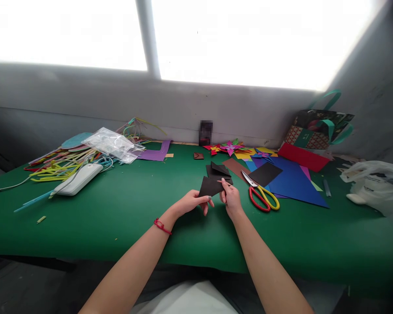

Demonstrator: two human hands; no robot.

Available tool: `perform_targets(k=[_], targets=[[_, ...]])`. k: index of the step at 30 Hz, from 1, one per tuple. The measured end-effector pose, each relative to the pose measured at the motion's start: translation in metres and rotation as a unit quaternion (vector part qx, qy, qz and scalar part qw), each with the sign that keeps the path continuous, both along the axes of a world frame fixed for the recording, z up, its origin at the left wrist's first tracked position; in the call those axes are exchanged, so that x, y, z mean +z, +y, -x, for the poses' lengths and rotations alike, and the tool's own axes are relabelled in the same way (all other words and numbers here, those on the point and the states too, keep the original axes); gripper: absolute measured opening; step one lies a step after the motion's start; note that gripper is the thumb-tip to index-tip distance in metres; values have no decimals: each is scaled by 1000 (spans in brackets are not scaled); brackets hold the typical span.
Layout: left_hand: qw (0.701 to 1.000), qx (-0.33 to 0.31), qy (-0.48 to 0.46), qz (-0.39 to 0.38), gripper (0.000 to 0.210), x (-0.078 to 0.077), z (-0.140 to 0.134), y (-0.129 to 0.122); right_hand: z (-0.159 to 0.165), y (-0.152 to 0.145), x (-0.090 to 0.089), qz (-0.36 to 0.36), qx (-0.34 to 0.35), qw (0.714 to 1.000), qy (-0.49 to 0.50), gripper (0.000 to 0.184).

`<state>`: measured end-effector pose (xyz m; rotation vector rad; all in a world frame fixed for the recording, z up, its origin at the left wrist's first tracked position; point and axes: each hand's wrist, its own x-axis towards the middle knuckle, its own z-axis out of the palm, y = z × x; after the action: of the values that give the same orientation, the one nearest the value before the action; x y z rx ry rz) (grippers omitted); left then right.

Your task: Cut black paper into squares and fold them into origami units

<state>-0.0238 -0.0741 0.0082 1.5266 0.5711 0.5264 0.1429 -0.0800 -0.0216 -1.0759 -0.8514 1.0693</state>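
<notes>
Between my two hands, just above the green table, is a piece of black paper [210,186]. My left hand [195,201] pinches its lower left side, thumb on top. At its right corner, my right hand [230,197] grips the paper between thumb and fingers. Just behind it lie more pieces of black paper [220,171], one with a raised fold. Scissors [263,198] with one red and one yellow handle rest to the right of my right hand, blades partly apart. A small folded brown paper piece [198,155] sits farther back.
On the right are a black sheet [266,174], blue paper [296,183], a red piece [303,157], a gift bag [309,135] and a white plastic bag [376,185]. Colourful folded paper stars [229,147] lie at the back. Leftward are a white power strip [78,179] and clear plastic [113,144].
</notes>
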Motion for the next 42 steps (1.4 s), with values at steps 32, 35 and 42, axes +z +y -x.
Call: perform_targets(k=[32,35,42], targets=[[996,-39,2,75,58,1,-2,-2,-2,-2,7,7,-45,999,22,40],[995,-37,8,93,62,-3,-3,1,1,-2,7,8,-17,1000,-13,39],[996,44,-13,74,52,-17,-5,11,2,-3,4,3,21,999,-50,37]])
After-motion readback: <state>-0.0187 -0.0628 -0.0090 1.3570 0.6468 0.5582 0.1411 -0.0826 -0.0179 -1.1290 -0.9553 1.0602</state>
